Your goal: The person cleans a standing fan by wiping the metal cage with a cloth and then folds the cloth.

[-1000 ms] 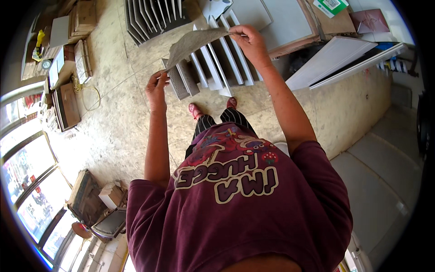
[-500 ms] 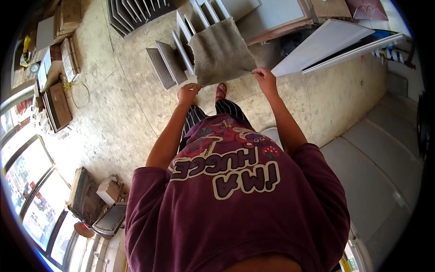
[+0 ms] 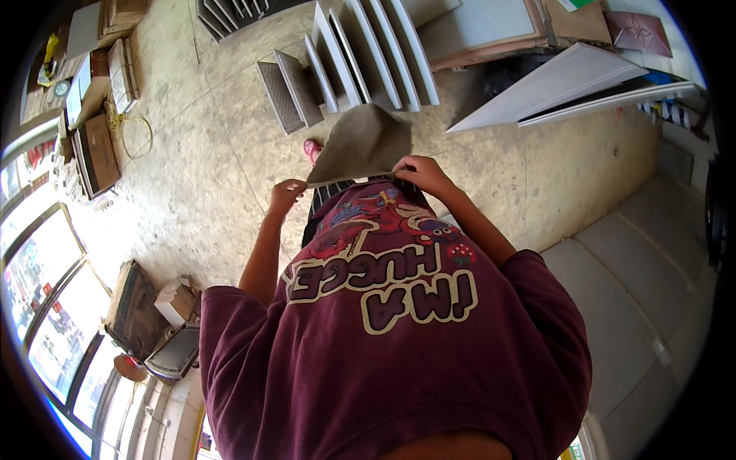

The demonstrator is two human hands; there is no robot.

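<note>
A grey-brown cloth hangs in front of my body, its upper edge stretched between my hands. My left hand pinches its left corner, and my right hand grips its right corner. The far part of the cloth bulges and bends away from me. Just beyond it stand several thin upright panels in a row on the floor. Two smaller textured panels lean at the left end of that row.
Long white panels lie at an angle on the right. Behind them are large flat sheets. A dark slotted rack is at the far end. Cardboard boxes and a coil of yellow cord sit on the left.
Both hands have drawn the cloth toward my body, off the row of panels, which now shows uncovered. The cloth has gone from spread flat to bulging.
</note>
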